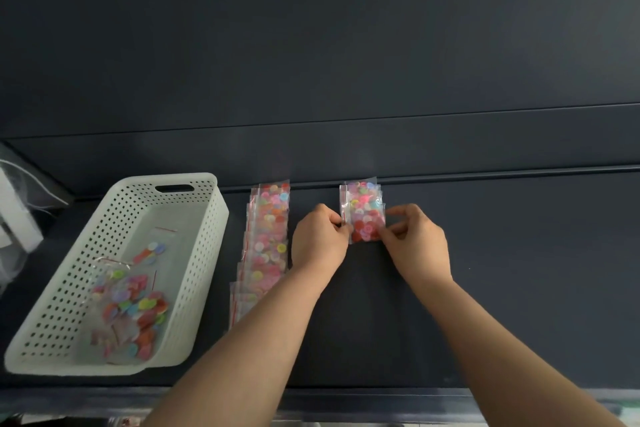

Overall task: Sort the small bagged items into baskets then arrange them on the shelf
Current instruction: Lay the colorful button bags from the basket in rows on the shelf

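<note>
Between left hand [320, 239] and right hand [415, 243] we pinched one button bag [365, 229]. Arranging step, we judged; next needed square placement.

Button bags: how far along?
Done: long row of clear bags of coloured buttons on the dark shelf. In hand: left hand and right hand pinch the front bag of a shorter second row. Left: loose bags in the white perforated plastic basket.

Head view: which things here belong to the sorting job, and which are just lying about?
Job: short stack of bags, pinched by left hand and right hand; long row of bags; basket with loose bags; shelf.
Lying about: white thing and clear plastic, far left.
</note>
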`<action>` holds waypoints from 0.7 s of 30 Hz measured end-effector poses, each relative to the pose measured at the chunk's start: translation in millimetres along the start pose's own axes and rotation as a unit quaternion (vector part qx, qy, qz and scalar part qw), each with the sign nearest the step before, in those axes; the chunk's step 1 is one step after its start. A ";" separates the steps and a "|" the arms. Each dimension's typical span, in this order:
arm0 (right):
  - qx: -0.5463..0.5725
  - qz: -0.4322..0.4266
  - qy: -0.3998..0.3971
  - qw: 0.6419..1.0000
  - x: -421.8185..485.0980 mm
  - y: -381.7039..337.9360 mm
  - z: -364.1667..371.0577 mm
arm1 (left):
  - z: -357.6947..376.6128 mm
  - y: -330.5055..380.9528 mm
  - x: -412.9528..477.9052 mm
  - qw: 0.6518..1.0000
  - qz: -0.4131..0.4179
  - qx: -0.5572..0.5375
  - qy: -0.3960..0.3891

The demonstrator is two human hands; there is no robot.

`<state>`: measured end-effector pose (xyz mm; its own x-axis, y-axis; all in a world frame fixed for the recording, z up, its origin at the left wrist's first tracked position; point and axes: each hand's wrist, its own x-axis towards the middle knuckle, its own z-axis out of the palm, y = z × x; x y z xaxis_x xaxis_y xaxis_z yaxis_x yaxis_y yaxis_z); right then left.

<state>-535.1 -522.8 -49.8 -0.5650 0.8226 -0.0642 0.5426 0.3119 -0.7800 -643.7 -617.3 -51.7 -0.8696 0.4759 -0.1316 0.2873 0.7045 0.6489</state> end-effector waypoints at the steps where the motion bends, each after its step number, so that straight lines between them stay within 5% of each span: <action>1: 0.000 -0.002 0.002 1.000 -0.3 -0.5 0.1 | -1.2 0.3 -0.2 1.000 -0.004 0.000 0.001; 7: -0.097 -0.065 0.003 0.993 -10.3 -7.3 -7.0 | -29.0 5.5 -17.9 0.999 0.004 -0.013 0.036; 12: -0.253 -0.227 -0.004 0.940 -29.4 -35.5 2.4 | -82.1 -2.3 -41.6 0.995 0.044 0.037 0.083; 21: -0.239 -0.357 -0.041 0.902 -87.3 -111.0 73.5 | -194.2 -109.6 -60.5 0.986 -0.006 0.113 0.124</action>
<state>-591.7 -664.1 -3.4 -0.9099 0.2996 0.2869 0.2173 0.9334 -0.2855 -700.6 -825.5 30.6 -0.9370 0.3430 0.0662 0.3336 0.8226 0.4605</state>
